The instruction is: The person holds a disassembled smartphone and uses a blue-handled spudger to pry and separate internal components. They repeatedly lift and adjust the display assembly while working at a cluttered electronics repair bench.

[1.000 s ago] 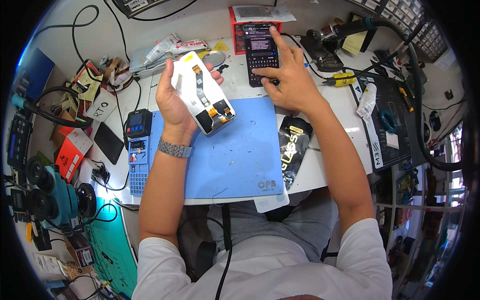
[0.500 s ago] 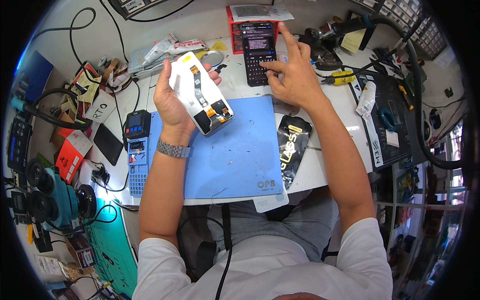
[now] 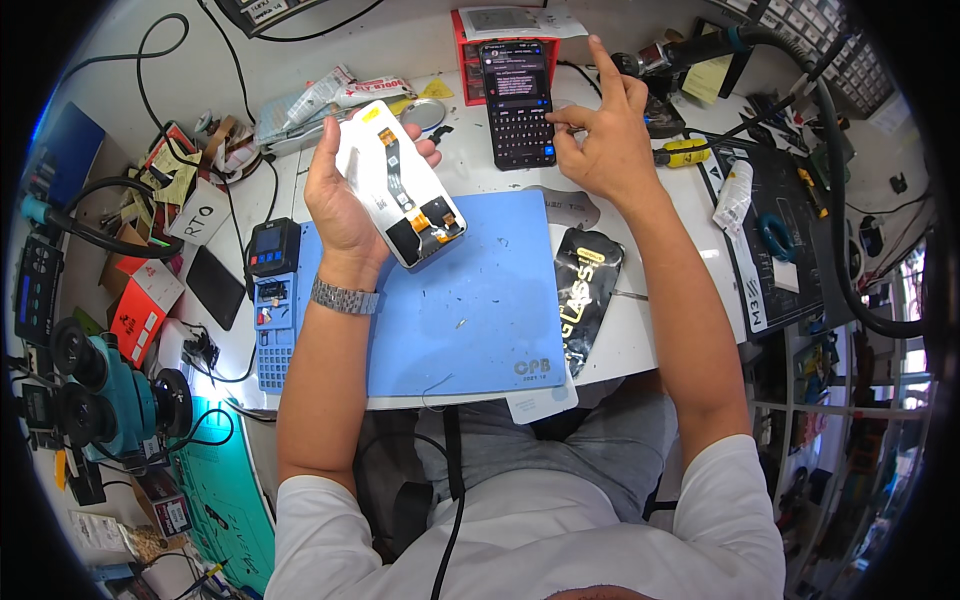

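My left hand (image 3: 343,212) holds up a phone display panel (image 3: 365,165), its white back facing me with a dark flex cable and orange and black connector parts. The thumb lies along one edge and fingertips show past the other. A smartphone (image 3: 522,120) leans upright against a small red drawer box (image 3: 468,58), its lit screen showing a message thread and keyboard. By the phone's right edge is my right hand (image 3: 608,152), empty, with the index finger stretched upward and another finger pointing at the keyboard side. Whether that finger touches the phone I cannot tell.
Below my hands lies a blue work mat (image 3: 460,320). A black glass-protector packet (image 3: 590,290) rests at its right, and a blue tool with a small screen (image 3: 273,250) at its left. Teal microscope eyepieces (image 3: 100,385) stand left; cables hang on both sides.
My right hand has drawn back to the right from the phone's keyboard. Text on the phone's screen has changed. My left hand keeps the display panel nearly still.
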A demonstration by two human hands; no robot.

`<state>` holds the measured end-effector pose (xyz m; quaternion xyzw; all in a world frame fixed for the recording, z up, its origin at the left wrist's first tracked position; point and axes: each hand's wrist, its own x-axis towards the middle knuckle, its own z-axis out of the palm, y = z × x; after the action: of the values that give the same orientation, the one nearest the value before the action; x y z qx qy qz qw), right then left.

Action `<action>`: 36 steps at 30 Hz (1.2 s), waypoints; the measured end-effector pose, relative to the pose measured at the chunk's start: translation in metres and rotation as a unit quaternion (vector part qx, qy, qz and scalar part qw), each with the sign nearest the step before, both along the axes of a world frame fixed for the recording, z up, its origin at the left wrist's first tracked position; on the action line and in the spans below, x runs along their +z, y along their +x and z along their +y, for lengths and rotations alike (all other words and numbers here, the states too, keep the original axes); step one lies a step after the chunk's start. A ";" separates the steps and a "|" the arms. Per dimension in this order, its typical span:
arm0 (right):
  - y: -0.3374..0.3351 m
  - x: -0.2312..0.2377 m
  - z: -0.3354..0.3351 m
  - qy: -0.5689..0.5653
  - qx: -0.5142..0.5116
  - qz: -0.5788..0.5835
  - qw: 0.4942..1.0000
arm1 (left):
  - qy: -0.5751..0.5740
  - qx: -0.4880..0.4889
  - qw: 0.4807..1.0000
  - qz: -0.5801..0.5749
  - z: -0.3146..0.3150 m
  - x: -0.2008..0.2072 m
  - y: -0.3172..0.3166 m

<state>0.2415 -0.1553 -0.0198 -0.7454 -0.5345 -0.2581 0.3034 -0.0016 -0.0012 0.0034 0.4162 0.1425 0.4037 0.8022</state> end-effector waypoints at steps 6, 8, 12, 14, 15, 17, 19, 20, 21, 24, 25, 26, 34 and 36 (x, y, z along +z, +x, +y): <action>0.001 -0.003 0.003 0.008 -0.002 -0.008 1.000 | 0.003 0.005 1.000 0.004 -0.001 0.001 0.000; 0.000 -0.003 0.002 0.002 0.002 0.000 1.000 | 0.006 0.005 1.000 0.006 -0.001 0.001 0.001; 0.000 0.000 -0.002 -0.015 0.019 0.008 1.000 | 0.008 0.007 1.000 0.007 -0.001 0.000 0.000; 0.000 0.004 -0.004 -0.041 0.031 0.028 0.998 | 0.008 0.006 1.000 0.006 -0.001 0.001 0.000; -0.001 0.005 -0.005 -0.062 0.037 0.051 0.996 | 0.008 0.005 1.000 0.005 -0.001 0.001 0.000; -0.002 0.006 -0.006 -0.091 0.045 0.069 0.992 | 0.011 0.007 1.000 0.009 -0.001 0.001 0.000; -0.004 0.006 -0.006 -0.107 0.052 0.062 0.991 | 0.013 0.008 1.000 0.010 -0.001 0.001 0.000; -0.004 0.005 -0.006 -0.106 0.047 0.063 0.991 | 0.013 0.008 1.000 0.009 -0.001 0.001 0.000; -0.004 0.005 -0.005 -0.104 0.043 0.063 0.992 | 0.013 0.008 1.000 0.009 -0.001 0.001 0.000; -0.001 0.002 -0.004 -0.050 0.041 0.038 0.997 | 0.015 0.010 1.000 0.009 -0.002 0.001 0.000; 0.001 0.001 -0.003 -0.024 0.043 0.026 0.998 | 0.015 0.010 1.000 0.010 -0.002 0.002 0.001; 0.001 -0.001 -0.003 -0.028 0.038 0.028 0.999 | 0.014 0.010 1.000 0.010 -0.003 0.002 0.001; -0.008 0.000 -0.003 -0.097 0.101 0.033 0.990 | 0.011 0.003 1.000 0.004 0.000 0.000 0.000; -0.008 -0.003 -0.003 -0.087 0.101 0.040 0.990 | 0.007 0.003 1.000 0.004 -0.001 0.000 0.000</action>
<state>0.2331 -0.1578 -0.0224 -0.7206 -0.6151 -0.1487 0.2834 -0.0017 -0.0024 0.0038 0.4232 0.1435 0.4055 0.7974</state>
